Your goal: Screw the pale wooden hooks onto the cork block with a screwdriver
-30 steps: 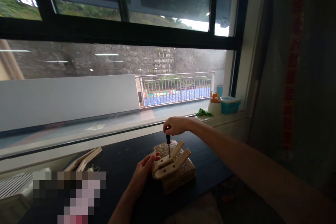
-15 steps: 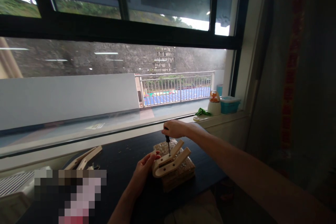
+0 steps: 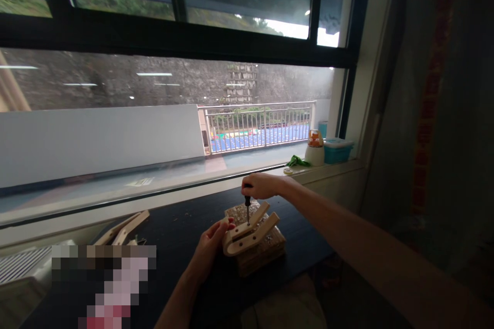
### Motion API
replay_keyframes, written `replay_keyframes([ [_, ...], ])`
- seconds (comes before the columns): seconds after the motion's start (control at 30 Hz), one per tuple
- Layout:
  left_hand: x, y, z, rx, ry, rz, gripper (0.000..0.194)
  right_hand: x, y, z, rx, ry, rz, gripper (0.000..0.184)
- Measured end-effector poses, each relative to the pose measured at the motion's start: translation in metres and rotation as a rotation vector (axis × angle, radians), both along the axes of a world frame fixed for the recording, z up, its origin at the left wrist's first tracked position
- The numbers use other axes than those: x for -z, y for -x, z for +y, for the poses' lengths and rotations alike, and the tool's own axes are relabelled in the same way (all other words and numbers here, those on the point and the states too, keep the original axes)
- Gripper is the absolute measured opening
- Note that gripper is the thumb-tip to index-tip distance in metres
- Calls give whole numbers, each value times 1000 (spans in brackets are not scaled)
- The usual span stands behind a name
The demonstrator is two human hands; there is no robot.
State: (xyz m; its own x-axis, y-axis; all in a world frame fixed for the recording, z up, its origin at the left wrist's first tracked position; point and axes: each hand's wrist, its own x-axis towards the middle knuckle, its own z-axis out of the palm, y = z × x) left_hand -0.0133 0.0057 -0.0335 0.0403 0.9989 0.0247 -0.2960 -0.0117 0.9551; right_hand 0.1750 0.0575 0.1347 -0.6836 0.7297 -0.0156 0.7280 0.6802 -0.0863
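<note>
Looks like a workshop-style corner indoors, in a building of unclear kind. Has a dark table (image 3: 173, 239) at six o'clock as bench, with a screwdriver (image 3: 247, 201) set to a wooden piece (image 3: 263, 232) there, and loose wooden parts (image 3: 129, 229) at eight. Faces, at twelve, a wide window (image 3: 193, 41) overlooking a walkway (image 3: 181, 166), railing (image 3: 265, 131) and blue ground (image 3: 231, 144).

Tabletop (image 3: 172, 239) lies open between the left hand (image 3: 213, 237) and obstructing wooden pieces (image 3: 131, 226).

Left forearm (image 3: 182, 285), bare, rises from bottom edge, leaning rightward; left hand (image 3: 213, 234) at its end, low, near center, fingertips (image 3: 231, 224) closed in pinch. Right forearm (image 3: 347, 236), bare, slants in from lower right of view; right hand (image 3: 263, 186) higher, farther forward, back of hand upward, fingers (image 3: 246, 185) curled in grip.
</note>
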Motion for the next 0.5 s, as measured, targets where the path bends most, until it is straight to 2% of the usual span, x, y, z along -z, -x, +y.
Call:
replay_keyframes([
  [0.2, 1, 0, 2, -9, 4, 5, 48, 11, 0, -2, 19, -53, 50, 29],
  [0.5, -5, -2, -4, 11, -3, 9, 46, 11, 7, -18, 10, -127, 56, 28],
])
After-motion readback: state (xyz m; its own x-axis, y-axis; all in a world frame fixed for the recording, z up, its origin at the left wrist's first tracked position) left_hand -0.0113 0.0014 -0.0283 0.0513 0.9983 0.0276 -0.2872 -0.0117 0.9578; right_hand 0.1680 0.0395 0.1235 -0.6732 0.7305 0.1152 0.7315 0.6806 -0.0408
